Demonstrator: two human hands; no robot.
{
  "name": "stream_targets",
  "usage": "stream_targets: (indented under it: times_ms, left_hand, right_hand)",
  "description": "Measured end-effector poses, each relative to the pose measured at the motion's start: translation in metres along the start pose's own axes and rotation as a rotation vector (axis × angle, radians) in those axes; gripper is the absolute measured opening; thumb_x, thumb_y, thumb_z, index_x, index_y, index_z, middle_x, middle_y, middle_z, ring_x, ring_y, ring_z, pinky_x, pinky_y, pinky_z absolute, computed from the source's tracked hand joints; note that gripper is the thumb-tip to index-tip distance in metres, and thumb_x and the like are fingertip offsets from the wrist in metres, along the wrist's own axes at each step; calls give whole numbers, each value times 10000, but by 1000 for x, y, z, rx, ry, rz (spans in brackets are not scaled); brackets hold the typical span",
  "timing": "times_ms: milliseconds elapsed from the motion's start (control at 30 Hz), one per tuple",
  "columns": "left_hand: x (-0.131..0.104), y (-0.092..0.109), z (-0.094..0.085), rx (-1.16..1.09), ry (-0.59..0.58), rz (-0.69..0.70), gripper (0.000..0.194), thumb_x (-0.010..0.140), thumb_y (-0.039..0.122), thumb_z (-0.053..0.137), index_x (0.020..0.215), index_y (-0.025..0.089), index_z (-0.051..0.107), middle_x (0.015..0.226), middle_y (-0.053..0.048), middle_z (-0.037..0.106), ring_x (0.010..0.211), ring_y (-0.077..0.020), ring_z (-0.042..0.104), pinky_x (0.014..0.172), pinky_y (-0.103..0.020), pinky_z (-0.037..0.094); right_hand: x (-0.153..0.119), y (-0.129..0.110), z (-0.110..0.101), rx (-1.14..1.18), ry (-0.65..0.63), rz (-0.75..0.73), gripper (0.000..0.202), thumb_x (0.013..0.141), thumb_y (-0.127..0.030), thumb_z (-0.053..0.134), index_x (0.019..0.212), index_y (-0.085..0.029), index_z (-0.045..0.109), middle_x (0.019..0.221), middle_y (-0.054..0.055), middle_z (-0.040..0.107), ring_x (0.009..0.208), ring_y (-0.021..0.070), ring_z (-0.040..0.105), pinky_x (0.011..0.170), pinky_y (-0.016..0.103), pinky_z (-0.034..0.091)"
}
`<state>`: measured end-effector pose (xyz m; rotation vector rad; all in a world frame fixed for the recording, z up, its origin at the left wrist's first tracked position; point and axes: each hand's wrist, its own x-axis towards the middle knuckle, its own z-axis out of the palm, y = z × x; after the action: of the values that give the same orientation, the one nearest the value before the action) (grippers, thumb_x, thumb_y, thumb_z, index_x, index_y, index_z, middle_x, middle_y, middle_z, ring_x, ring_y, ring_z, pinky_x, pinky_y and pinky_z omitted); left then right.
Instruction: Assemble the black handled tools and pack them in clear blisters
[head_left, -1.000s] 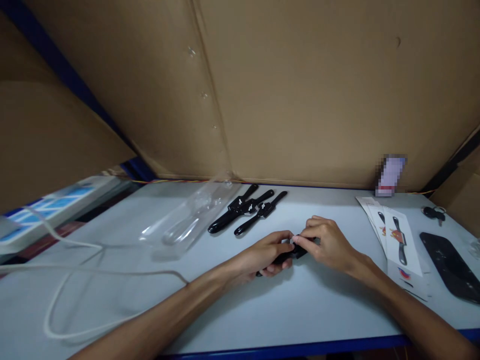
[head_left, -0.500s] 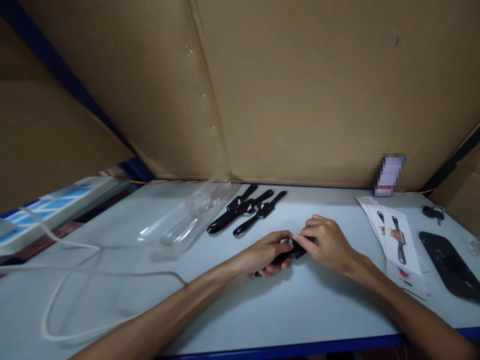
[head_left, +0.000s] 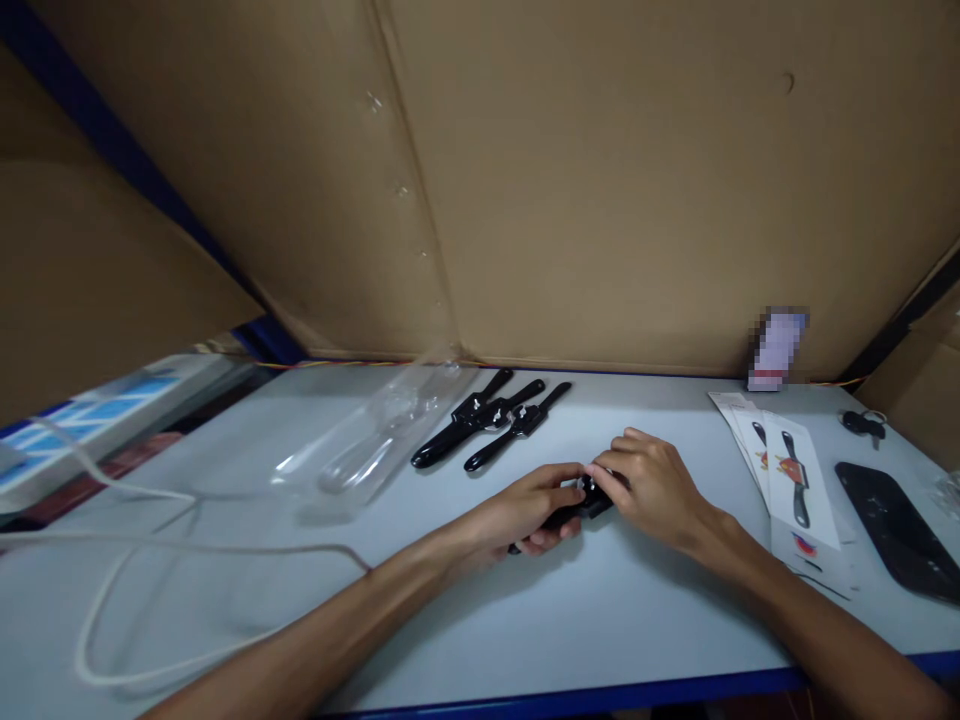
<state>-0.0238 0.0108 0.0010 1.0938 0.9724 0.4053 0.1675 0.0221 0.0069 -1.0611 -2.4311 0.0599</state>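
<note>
A black two-handled tool is held just above the table's middle. My left hand is wrapped round one handle, whose tip shows below the fingers. My right hand is closed at the tool's other end, with thumb and fingers near its metal centre; the far handle is mostly hidden behind it. Behind and left of my hands, several similar black tools lie on the table, some overlapping. Clear plastic packaging lies to their left.
White cables loop over the table's left side. Printed cards, a black phone-like slab and keys lie at the right. A blurred upright item leans by the cardboard wall.
The fingers of my right hand have shifted slightly at the tool, and more of its metal centre shows. The whole view has moved a little; the tools on the table lie as before.
</note>
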Motion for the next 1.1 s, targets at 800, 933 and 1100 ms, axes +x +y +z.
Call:
stream_targets:
  times_ms: [800,933,1100]
  left_hand:
    - [-1,3,13,-46,172,191,493,925,434,516,1369,232,442,590,87,434,394,-51,239,406,-180,125]
    - [-1,2,13,1,155,179,491,909,432,545,1347,227,462,579,88,436,397,-53,254,409,-183,131]
    - [-1,2,14,11,130,192,515,893,461,569,1333,210,481,575,87,443,401,-53,260,415,-188,138]
  right_hand:
    - [3,22,-25,9,229,-90,244,974,-310,583,1174,-210,679,1038,95,665,1011,258,543,882,424,469]
    - [2,19,-21,-21,93,-214,249,943,-318,635,1158,-207,693,1060,106,651,1027,257,531,871,423,479]
    - [1,20,-15,-59,99,-245,175,938,-277,632,1074,-201,714,1055,110,647,1004,249,533,839,412,486]
